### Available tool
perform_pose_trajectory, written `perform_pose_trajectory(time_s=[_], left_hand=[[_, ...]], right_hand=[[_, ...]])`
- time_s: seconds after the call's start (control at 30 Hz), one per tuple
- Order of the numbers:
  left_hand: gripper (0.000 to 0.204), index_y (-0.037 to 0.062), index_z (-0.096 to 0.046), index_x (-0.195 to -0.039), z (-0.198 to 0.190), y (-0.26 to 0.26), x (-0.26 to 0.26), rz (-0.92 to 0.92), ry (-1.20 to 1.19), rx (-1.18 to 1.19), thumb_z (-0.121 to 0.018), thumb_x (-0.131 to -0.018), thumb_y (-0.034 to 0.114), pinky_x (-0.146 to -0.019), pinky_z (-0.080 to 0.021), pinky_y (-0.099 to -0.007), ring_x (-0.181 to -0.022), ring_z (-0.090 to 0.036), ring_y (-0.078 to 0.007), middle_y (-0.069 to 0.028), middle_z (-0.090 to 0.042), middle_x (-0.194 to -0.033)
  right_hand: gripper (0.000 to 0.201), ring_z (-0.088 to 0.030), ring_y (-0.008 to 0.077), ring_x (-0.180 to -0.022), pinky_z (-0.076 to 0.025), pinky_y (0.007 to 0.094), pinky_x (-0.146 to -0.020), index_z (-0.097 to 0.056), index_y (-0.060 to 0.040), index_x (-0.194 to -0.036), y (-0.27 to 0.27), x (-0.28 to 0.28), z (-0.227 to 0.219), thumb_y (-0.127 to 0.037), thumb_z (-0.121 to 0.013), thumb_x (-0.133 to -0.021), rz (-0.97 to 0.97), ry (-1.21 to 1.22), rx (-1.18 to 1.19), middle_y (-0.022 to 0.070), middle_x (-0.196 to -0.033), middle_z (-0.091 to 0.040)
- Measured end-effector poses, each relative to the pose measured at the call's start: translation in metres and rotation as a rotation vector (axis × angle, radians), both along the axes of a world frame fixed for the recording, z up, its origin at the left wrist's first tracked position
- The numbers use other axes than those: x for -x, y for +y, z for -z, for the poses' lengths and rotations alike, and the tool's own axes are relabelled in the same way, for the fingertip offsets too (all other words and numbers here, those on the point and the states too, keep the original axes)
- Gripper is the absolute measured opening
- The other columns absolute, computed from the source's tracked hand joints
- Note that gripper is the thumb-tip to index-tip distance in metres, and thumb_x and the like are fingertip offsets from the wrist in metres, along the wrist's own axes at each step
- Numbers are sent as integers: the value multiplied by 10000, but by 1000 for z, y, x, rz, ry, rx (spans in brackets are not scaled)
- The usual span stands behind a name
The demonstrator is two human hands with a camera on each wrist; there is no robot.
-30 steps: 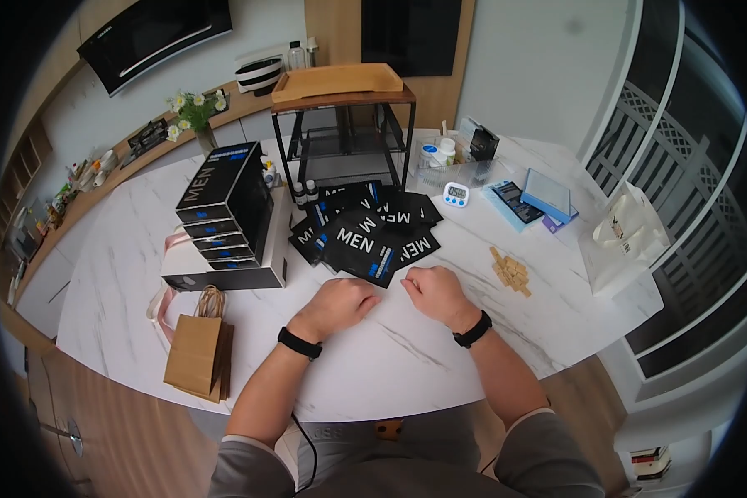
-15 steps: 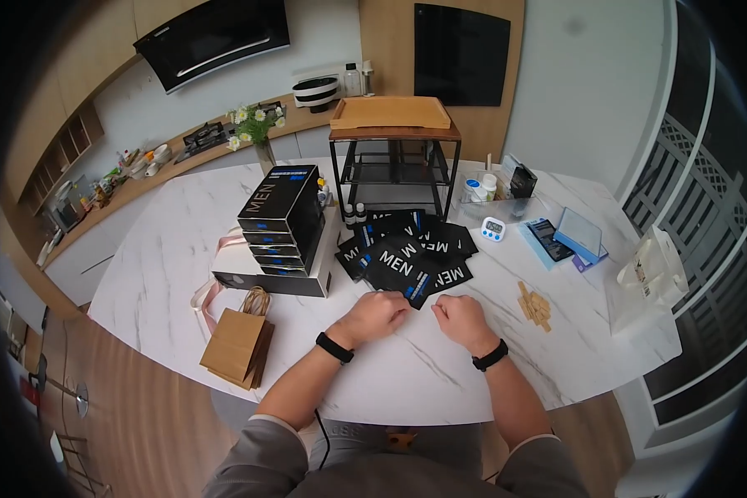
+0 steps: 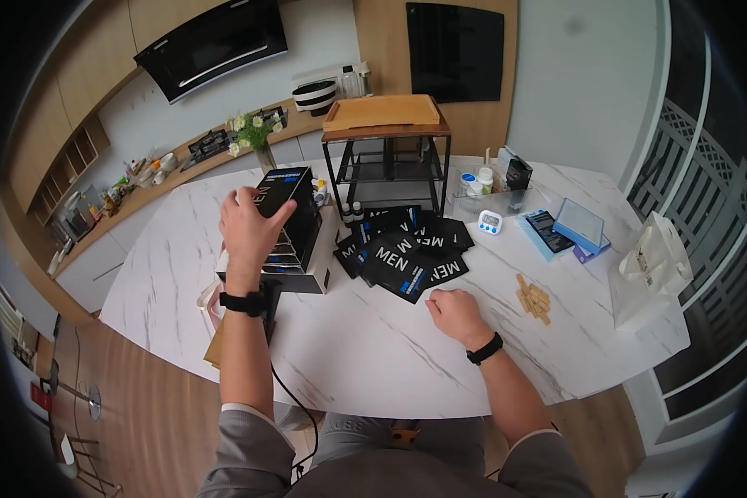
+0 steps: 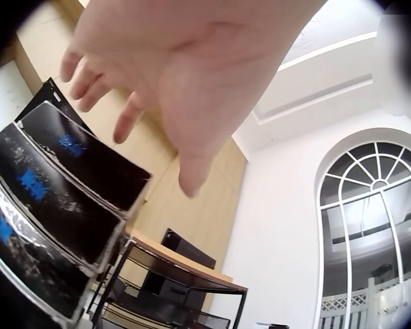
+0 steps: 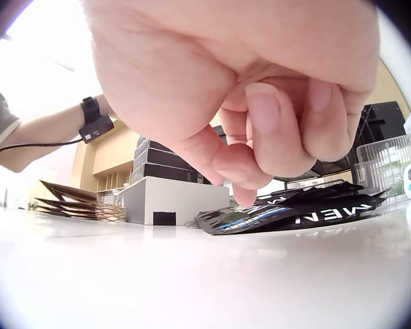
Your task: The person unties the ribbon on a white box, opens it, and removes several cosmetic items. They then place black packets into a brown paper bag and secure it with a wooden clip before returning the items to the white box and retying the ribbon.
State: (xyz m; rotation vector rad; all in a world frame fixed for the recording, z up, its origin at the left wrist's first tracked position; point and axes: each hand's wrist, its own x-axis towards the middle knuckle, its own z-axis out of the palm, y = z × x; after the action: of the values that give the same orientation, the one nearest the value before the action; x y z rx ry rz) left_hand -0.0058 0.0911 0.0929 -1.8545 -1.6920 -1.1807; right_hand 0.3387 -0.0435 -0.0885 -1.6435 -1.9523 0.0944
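Observation:
In the head view my left hand (image 3: pixel 251 226) is raised over the stack of black MEN boxes (image 3: pixel 305 228), overlapping its near side. The left wrist view shows that hand (image 4: pixel 178 75) with fingers and thumb spread and nothing between them, up beside the boxes (image 4: pixel 61 185). Under the stack lies a flat white box (image 3: pixel 314 284). My right hand (image 3: pixel 461 318) rests on the table just in front of black MEN packets (image 3: pixel 390 261), which lie in a fanned pile. In the right wrist view its fingers (image 5: pixel 277 140) are curled in and hold nothing.
Brown paper bags (image 3: pixel 214 349) are partly hidden behind my left forearm. A tiered shelf (image 3: pixel 386 130) stands behind the packets, with a white timer (image 3: pixel 490 222) and a clear bin (image 3: pixel 465 199) to its right. Small wooden pieces (image 3: pixel 533 299) and a white bag (image 3: pixel 646 278) lie farther right.
My left hand has left its place by the packets and gone left and up to the black boxes, its fingers now spread. The right hand stays put. The head view has swung left.

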Motion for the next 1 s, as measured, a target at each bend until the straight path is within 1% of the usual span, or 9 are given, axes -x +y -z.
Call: perform_pose_trajectory(time_s=[0.1, 0.27, 0.33, 0.4, 0.5, 0.73, 0.93, 0.97, 1.0], left_hand=[[655, 47, -616, -1204, 4, 8, 8, 26, -67, 305, -893, -756, 435, -1033, -454, -535, -1227, -579, -409, -198, -617, -1308], [693, 50, -534, -1334, -4, -30, -18, 77, -52, 91, -858, -773, 296, -1075, -448, -445, -1265, -567, -373, -185, -600, -1306], [767, 54, -462, -1408, 0, -45, -38, 609, -190, 6, -828, -742, 156, -1136, -399, -390, -1294, -526, -310, -151, -536, -1327], [862, 51, -394, -1464, 11, -54, -67, 899, -239, 172, -791, -698, 51, -1186, -344, -359, -1320, -480, -262, -135, -478, -1360], [1038, 35, -311, -1539, 43, -61, -111, 1076, -114, 324, -838, -646, -2, -1212, -350, -381, -1414, -432, -298, -167, -422, -1445], [1403, 66, -144, -1685, 81, -78, -163, 1100, 103, 574, -987, -564, 78, -1197, -418, -445, -1413, -448, -480, -263, -353, -1534], [1229, 68, -277, -1635, 56, -80, -156, 1273, 37, 394, -985, -640, 204, -1206, -392, -443, -1500, -383, -460, -288, -272, -1635], [863, 56, -442, -1526, 50, -86, -154, 1298, -55, 388, -889, -803, 206, -1192, -397, -441, -1452, -457, -433, -266, -376, -1591], [863, 56, -442, -1526, 55, -85, -153, 1301, -57, 392, -889, -803, 206, -1192, -397, -441, -1452, -457, -433, -266, -376, -1591]], right_hand=[[210, -711, 397, -766, -559, 526, -689, -715, -68, -845, -1, 0, -2, -240, -680, -960, -8, 16, -10, 169, -796, -732], [149, -702, 375, -704, -547, 489, -641, -715, -67, -999, -2, 3, -3, -203, -724, -939, -9, 42, -139, 152, -754, -713], [240, -684, 345, -669, -542, 454, -628, -691, -57, -1116, -6, 6, -14, -200, -744, -930, 7, 107, -270, 130, -791, -716], [360, -667, 315, -633, -538, 419, -614, -668, -48, -1233, -14, 8, -28, -197, -764, -920, 29, 167, -397, 108, -827, -719], [597, -699, 341, -781, -563, 428, -679, -573, 22, -1338, -20, 3, -37, -318, -800, -903, -89, 373, -470, 135, -939, -689], [545, -699, 393, -745, -565, 433, -684, -622, 45, -1204, -9, -7, -20, -309, -846, -856, -124, 423, -696, 177, -927, -715], [528, -724, 357, -713, -585, 410, -669, -658, 47, -1121, -16, -4, -12, -289, -897, -790, -38, 414, -540, 172, -881, -727], [534, -718, 345, -696, -581, 406, -658, -662, 49, -1113, -17, -1, -17, -291, -903, -779, -62, 352, -584, 166, -870, -725], [534, -718, 345, -696, -581, 406, -658, -662, 49, -1113, -16, 0, -18, -291, -903, -779, -57, 352, -581, 166, -870, -725]])
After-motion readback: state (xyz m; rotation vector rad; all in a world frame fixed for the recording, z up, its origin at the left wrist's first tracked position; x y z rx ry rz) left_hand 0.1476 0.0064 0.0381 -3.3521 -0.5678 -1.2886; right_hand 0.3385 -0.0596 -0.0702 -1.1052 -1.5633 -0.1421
